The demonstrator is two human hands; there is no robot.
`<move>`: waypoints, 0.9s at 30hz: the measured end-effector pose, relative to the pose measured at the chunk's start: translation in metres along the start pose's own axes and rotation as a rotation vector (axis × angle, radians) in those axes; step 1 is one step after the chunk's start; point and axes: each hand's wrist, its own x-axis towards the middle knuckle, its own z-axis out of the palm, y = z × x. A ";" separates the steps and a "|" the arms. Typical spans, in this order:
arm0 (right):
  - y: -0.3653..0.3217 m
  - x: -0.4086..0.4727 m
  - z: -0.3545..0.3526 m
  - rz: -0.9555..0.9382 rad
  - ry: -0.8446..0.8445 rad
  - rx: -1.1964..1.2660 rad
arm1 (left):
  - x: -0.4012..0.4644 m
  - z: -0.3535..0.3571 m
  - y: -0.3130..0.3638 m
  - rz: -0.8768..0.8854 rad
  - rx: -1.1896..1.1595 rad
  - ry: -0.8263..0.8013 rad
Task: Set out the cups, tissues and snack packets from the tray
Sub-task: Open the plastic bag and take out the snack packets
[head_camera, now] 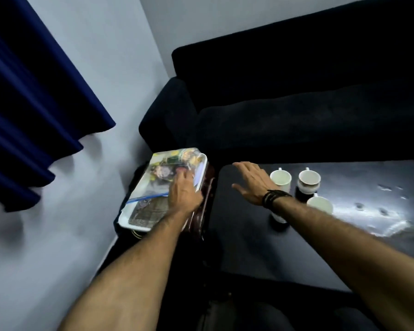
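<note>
A dark, glossy surface [296, 235] carries three white cups [280, 179], grouped near its far edge. Left of the cups, just beside the surface's left end, a small dark wooden stand [204, 206] carries a white tray [129, 217] holding blurred packets [167, 167].

Dim, bluish – glare on table [378, 211], edges warped.

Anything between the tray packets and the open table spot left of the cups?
Nothing visible blocks it. The left hand is already on the packets in the tray. The right hand hovers open over the table, just left of the cups.
</note>
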 end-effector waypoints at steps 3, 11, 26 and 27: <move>-0.036 0.021 0.032 -0.052 -0.070 0.024 | 0.005 -0.007 -0.054 -0.118 0.118 0.018; -0.084 0.052 0.088 -0.101 -0.211 0.070 | 0.022 -0.001 -0.134 -0.129 0.319 -0.050; -0.097 0.058 0.092 0.519 0.017 0.706 | 0.021 0.009 -0.112 -0.178 -0.233 -0.159; -0.102 0.056 0.090 0.517 -0.010 0.729 | 0.021 0.009 -0.104 -0.165 -0.277 -0.168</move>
